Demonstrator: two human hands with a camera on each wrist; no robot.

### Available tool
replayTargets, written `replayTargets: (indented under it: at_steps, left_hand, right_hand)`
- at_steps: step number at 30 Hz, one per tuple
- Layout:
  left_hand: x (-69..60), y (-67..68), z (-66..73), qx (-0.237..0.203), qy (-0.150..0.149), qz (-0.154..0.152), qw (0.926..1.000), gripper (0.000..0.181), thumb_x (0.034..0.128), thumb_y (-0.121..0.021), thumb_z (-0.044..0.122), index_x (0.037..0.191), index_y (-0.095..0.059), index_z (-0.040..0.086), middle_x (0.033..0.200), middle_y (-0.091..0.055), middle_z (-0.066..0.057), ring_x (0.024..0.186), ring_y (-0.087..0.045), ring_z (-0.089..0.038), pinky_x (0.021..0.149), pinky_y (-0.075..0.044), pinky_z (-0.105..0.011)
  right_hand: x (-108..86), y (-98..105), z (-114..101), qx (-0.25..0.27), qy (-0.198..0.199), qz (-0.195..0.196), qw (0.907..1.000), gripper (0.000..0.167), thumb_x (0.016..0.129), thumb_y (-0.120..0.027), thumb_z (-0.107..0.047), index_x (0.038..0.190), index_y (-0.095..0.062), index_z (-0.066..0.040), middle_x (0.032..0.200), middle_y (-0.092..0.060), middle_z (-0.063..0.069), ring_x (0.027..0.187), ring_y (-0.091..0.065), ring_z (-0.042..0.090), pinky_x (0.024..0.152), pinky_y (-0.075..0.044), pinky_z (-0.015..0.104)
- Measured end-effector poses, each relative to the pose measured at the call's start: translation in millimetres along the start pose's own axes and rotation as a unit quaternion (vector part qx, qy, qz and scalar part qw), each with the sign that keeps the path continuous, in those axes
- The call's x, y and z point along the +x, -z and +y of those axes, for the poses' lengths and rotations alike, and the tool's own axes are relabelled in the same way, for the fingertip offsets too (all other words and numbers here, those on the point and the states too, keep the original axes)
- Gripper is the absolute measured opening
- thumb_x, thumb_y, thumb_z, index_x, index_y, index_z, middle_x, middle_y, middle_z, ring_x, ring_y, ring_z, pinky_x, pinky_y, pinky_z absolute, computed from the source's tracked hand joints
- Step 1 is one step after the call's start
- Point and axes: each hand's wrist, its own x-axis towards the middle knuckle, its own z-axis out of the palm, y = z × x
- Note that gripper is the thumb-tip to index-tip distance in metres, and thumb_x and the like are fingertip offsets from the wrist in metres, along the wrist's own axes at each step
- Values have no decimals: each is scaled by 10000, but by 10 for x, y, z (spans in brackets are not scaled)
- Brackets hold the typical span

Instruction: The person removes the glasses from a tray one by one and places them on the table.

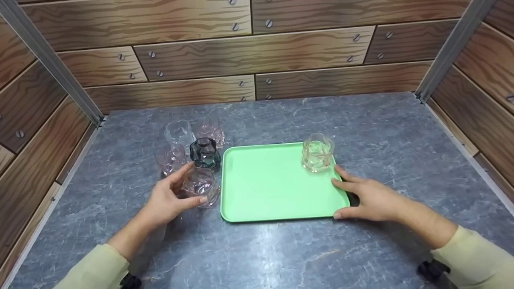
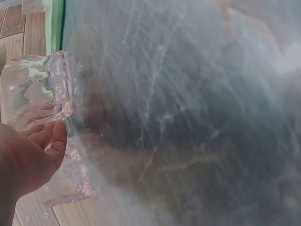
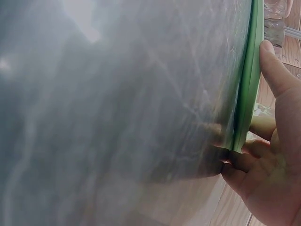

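Observation:
My left hand (image 1: 168, 197) holds a faintly pink clear drinking glass (image 1: 199, 184), thumb at its near side and fingers at its far side. The glass stands just left of a light green tray (image 1: 265, 184). In the left wrist view the fingers are against the faceted glass (image 2: 37, 89). At the tray's right edge my right hand (image 1: 371, 198) grips the rim; its thumb lies on the near corner, and the right wrist view has some fingers at the underside of the green rim (image 3: 251, 70). A clear glass (image 1: 317, 154) stands upright on the tray's far right corner.
Behind the left hand cluster a dark grey glass (image 1: 204, 152), a pink glass (image 1: 170, 158), a clear glass (image 1: 179, 132) and another pink glass (image 1: 211, 130). Everything stands on a grey marbled table (image 1: 265, 253), enclosed by wood-patterned walls (image 1: 257, 52).

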Motion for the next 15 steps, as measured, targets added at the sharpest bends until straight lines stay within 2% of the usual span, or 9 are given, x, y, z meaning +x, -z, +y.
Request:
replayTargets:
  at_steps: [4, 8, 11, 15]
  left_hand:
    - [-43, 105, 92, 255, -49, 45, 9997, 1047, 792, -964, 189, 1640, -365, 47, 1646, -408, -193, 1476, -458, -371, 1127, -482, -417]
    - [-52, 227, 253, 641, -34, 110, 9979, 1051, 801, -958, 286, 1649, -366, 100, 1630, -426, -210, 1422, -509, -420, 1127, -481, -494]
    - [-18, 304, 401, 910, -105, 170, 9956, 1053, 801, -951, 348, 1651, -369, 131, 1622, -444, -202, 1398, -538, -404, 1114, -498, -486]
    - [83, 340, 629, 1068, -343, 138, 9936, 1070, 797, -951, 380, 1652, -361, 125, 1637, -435, -167, 1450, -496, -344, 1162, -457, -460]
  right_hand:
    - [1, 9, -11, 31, 38, 3, 10000, 1029, 892, -659, -770, 1581, -474, -27, 1729, -204, 215, 1442, -427, 521, 1117, -432, 667]
    - [-6, 13, -19, 14, 123, 81, 9999, 1012, 897, -673, -750, 1569, -489, -16, 1719, -221, 235, 1420, -450, 532, 1097, -446, 677]
    - [-8, 9, -17, -12, 141, 130, 9998, 1010, 893, -680, -749, 1565, -496, -18, 1718, -228, 232, 1415, -460, 527, 1092, -453, 675]
    - [-8, 7, -17, -13, 138, 108, 9998, 1013, 893, -677, -752, 1567, -495, -19, 1718, -229, 232, 1416, -458, 530, 1089, -453, 677]
